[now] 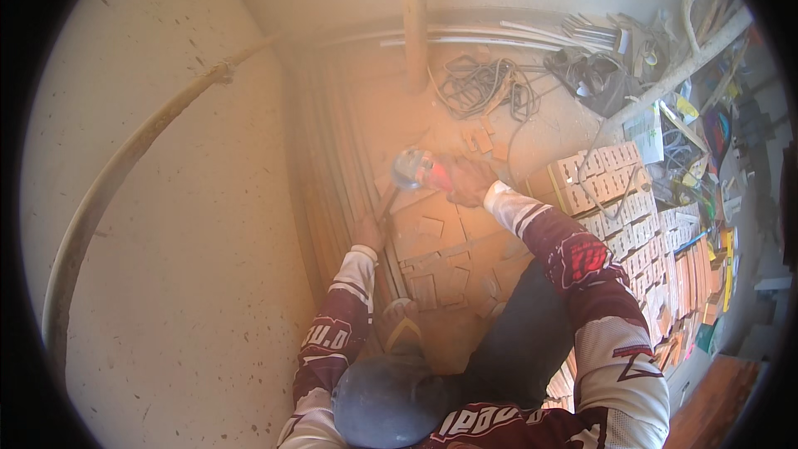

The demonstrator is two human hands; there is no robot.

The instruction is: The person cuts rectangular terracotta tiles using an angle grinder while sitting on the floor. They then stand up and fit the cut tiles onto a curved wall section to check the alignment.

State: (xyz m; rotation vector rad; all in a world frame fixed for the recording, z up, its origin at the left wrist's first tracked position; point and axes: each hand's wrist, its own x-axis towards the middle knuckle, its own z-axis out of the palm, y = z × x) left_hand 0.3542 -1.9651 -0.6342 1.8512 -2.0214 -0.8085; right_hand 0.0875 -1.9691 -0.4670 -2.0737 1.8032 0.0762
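Note:
My right hand (pixel 471 181) is wrapped round the red body of an angle grinder (pixel 437 173). Its round disc end (pixel 406 169) points left and is hazy with dust. Lower and to the left, my left hand (pixel 368 234) is closed on a narrow, dark reddish strip (pixel 387 199), whose upper end reaches up to the grinder's disc. Whether the disc touches the strip cannot be made out through the dust. Flat, thin tile pieces (pixel 431 229) lie on the dusty floor below the grinder.
Orange dust hangs around the grinder. Long strips (pixel 342 150) lie along the left wall. A wooden post (pixel 414 25) stands ahead, near a coiled cable (pixel 474 87). Stacked hollow bricks (pixel 611 162) rise at the right. My sandalled foot (pixel 403 320) is close below my left hand.

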